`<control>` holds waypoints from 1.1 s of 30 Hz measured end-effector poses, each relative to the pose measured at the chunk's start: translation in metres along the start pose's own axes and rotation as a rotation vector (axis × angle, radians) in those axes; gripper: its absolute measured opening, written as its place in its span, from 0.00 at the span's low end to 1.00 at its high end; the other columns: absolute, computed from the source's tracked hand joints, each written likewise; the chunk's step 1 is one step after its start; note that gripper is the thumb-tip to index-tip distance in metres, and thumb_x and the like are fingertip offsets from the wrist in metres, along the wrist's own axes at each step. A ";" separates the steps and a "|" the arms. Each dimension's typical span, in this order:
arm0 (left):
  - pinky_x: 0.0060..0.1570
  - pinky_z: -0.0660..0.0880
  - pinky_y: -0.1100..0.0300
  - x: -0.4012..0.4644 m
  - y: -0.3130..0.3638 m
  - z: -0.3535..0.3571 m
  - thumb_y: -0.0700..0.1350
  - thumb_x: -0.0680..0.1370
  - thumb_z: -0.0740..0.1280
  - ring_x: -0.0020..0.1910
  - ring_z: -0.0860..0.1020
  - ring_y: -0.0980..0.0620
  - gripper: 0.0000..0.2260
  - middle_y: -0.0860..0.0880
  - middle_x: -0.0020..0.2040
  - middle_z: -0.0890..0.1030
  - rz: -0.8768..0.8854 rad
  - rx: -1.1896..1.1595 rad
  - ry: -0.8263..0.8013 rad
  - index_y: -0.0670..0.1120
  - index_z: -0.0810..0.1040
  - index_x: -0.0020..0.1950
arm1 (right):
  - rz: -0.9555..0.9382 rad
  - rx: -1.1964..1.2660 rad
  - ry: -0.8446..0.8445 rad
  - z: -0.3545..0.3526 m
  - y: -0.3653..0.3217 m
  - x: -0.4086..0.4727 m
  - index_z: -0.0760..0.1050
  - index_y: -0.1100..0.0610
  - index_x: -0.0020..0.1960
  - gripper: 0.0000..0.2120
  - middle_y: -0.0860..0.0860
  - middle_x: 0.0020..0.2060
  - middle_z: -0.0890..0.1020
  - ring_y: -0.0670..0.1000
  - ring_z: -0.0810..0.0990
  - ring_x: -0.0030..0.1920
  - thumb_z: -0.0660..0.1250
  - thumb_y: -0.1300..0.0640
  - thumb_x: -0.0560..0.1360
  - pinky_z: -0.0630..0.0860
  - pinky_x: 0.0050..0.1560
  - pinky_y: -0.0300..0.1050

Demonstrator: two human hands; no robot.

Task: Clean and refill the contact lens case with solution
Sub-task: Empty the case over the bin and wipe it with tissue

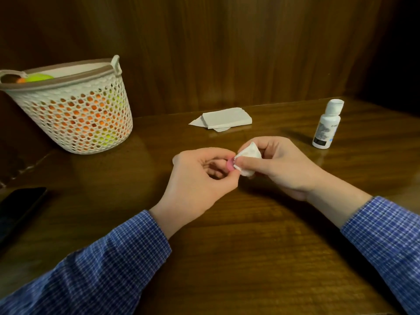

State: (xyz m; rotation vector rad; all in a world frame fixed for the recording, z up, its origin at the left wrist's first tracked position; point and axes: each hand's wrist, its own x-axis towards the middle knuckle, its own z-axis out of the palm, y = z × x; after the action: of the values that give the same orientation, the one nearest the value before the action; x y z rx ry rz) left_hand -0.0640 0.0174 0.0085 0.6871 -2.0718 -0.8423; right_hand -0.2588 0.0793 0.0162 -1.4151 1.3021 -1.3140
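Above the middle of the wooden table, my left hand (200,176) pinches a small pink round piece of the contact lens case (230,165) between thumb and fingers; most of it is hidden by my fingers. My right hand (279,164) grips a crumpled white tissue (248,156) and presses it against the pink piece. A white solution bottle (326,125) with a white cap stands upright on the table to the right, apart from both hands.
A stack of folded white tissues (223,118) lies at the back of the table. A white perforated basket (75,108) holding orange and yellow-green items stands at the back left. A dark phone (18,208) lies at the left edge. Wooden panels rise behind.
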 end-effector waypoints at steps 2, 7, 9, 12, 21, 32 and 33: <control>0.46 0.84 0.61 0.000 -0.001 -0.001 0.41 0.74 0.76 0.47 0.85 0.55 0.14 0.55 0.48 0.87 0.018 -0.011 -0.008 0.48 0.86 0.59 | 0.009 0.016 0.001 -0.001 -0.001 0.000 0.86 0.54 0.48 0.03 0.55 0.45 0.86 0.49 0.84 0.45 0.76 0.59 0.74 0.80 0.41 0.40; 0.44 0.85 0.56 0.003 -0.002 -0.004 0.40 0.76 0.75 0.47 0.86 0.52 0.14 0.54 0.48 0.87 -0.007 -0.099 -0.038 0.49 0.85 0.61 | 0.040 0.066 -0.038 -0.005 -0.007 -0.003 0.87 0.56 0.51 0.06 0.57 0.49 0.87 0.51 0.85 0.49 0.73 0.61 0.76 0.82 0.46 0.41; 0.44 0.86 0.51 0.005 -0.001 -0.006 0.41 0.77 0.75 0.47 0.86 0.51 0.13 0.54 0.49 0.87 -0.008 -0.119 -0.046 0.50 0.85 0.61 | 0.072 0.135 -0.056 -0.007 -0.009 -0.004 0.87 0.57 0.53 0.08 0.57 0.51 0.87 0.51 0.85 0.51 0.72 0.61 0.75 0.82 0.48 0.42; 0.49 0.85 0.53 0.006 -0.001 -0.006 0.43 0.77 0.74 0.52 0.85 0.56 0.15 0.55 0.53 0.87 -0.031 -0.122 -0.064 0.50 0.84 0.63 | 0.074 0.122 -0.038 -0.007 -0.010 -0.004 0.86 0.56 0.51 0.10 0.57 0.50 0.87 0.52 0.86 0.49 0.75 0.58 0.70 0.82 0.46 0.42; 0.50 0.83 0.62 0.007 0.002 -0.006 0.45 0.76 0.76 0.51 0.84 0.61 0.14 0.58 0.52 0.86 -0.051 -0.080 -0.140 0.54 0.85 0.61 | 0.050 -0.016 0.035 0.000 -0.006 -0.004 0.86 0.55 0.44 0.06 0.55 0.44 0.88 0.54 0.86 0.46 0.78 0.61 0.69 0.84 0.44 0.43; 0.46 0.83 0.61 0.015 -0.003 -0.010 0.49 0.78 0.70 0.45 0.87 0.52 0.09 0.50 0.44 0.88 -0.223 -0.250 -0.308 0.51 0.87 0.55 | -0.347 -0.553 0.235 0.014 0.000 -0.011 0.83 0.47 0.49 0.06 0.41 0.44 0.84 0.45 0.82 0.49 0.75 0.55 0.73 0.76 0.47 0.31; 0.46 0.83 0.61 0.016 -0.003 -0.011 0.50 0.77 0.70 0.45 0.86 0.51 0.10 0.49 0.44 0.88 -0.247 -0.284 -0.320 0.51 0.87 0.55 | -0.373 -0.567 0.218 0.014 0.000 -0.011 0.84 0.48 0.49 0.06 0.42 0.43 0.84 0.46 0.82 0.48 0.74 0.56 0.73 0.76 0.45 0.32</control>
State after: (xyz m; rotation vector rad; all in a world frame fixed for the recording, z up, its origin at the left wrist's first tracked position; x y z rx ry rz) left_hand -0.0632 0.0012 0.0189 0.6936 -2.1078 -1.4360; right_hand -0.2447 0.0884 0.0121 -2.0246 1.7054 -1.4318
